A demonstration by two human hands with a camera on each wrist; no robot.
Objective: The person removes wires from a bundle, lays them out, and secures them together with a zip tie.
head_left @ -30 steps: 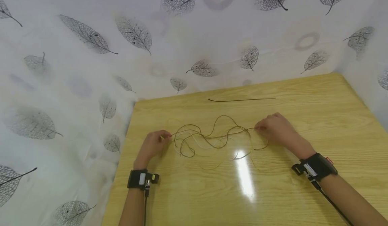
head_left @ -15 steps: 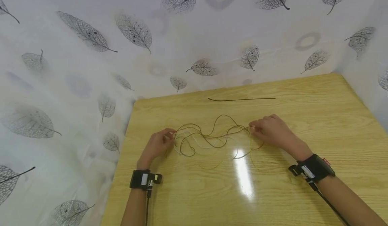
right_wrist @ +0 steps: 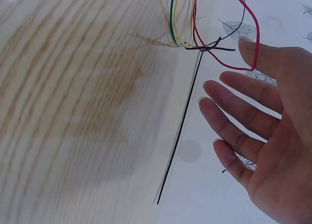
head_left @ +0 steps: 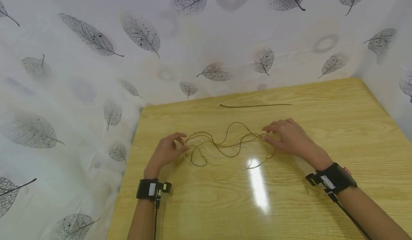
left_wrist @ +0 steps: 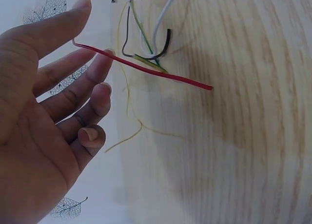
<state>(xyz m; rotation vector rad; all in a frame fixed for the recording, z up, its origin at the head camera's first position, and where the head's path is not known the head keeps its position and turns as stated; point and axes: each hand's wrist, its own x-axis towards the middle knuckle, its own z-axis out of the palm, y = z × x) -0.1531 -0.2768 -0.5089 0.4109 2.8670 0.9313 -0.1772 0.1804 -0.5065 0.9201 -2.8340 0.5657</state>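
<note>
A loose tangle of thin wires (head_left: 221,146) in red, black, green, white and yellow lies across the wooden table. My left hand (head_left: 165,152) is at the tangle's left end, thumb and fingers parted. The red wire (left_wrist: 146,69) passes between them in the left wrist view, its cut end sticking out past the fingers. At the right end my right hand (head_left: 291,138) has its fingers spread. In the right wrist view, the red wire (right_wrist: 257,33) bends in a loop by the thumb, and no fingers curl round it.
One straight black wire (head_left: 257,106) lies apart, behind the tangle near the table's back edge. White leaf-patterned sheeting (head_left: 225,36) rises along the back and left of the wooden table (head_left: 206,204). Light glares off the tabletop in front of the tangle.
Both hands have moved slightly inward along the wire. Their fingertips, pinched on the red wire a second ago, have now parted. The straight black wire has stayed put.
</note>
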